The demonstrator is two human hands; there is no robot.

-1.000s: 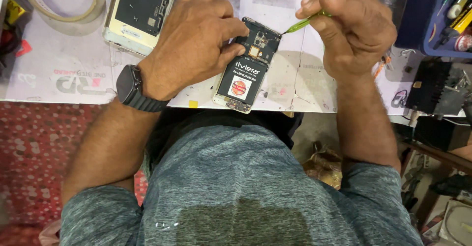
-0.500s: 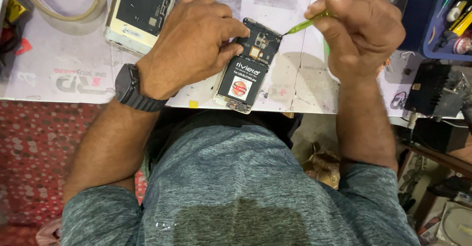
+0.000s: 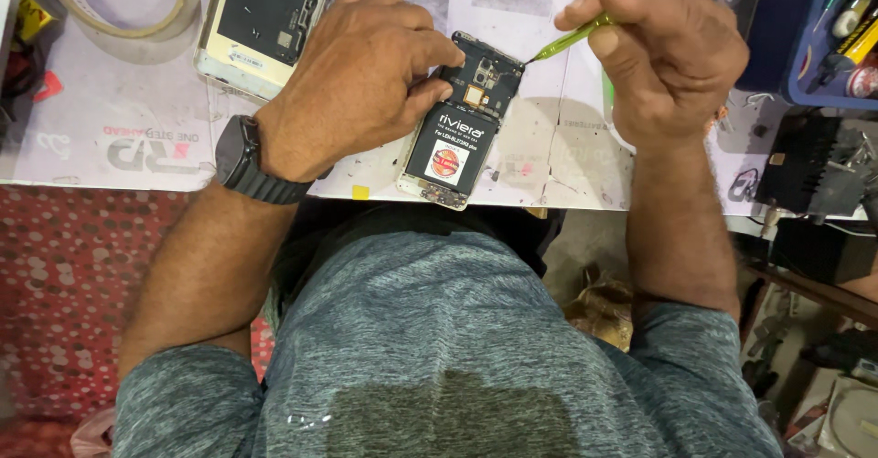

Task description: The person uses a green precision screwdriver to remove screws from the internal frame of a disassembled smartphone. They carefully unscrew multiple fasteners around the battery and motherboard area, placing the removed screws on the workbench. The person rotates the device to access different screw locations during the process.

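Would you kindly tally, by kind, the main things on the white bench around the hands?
Opened phones: 2, one with a black battery under the left hand, one pale-framed beside it
Green-handled tools: 1, in the right hand
Tape rolls: 1
Total: 4

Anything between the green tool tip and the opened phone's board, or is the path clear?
Nothing visible blocks it. The right hand holds the green tool with its tip at the upper right edge of the opened phone. The left hand grips the phone from the opposite side, its fingers clear of the tip.
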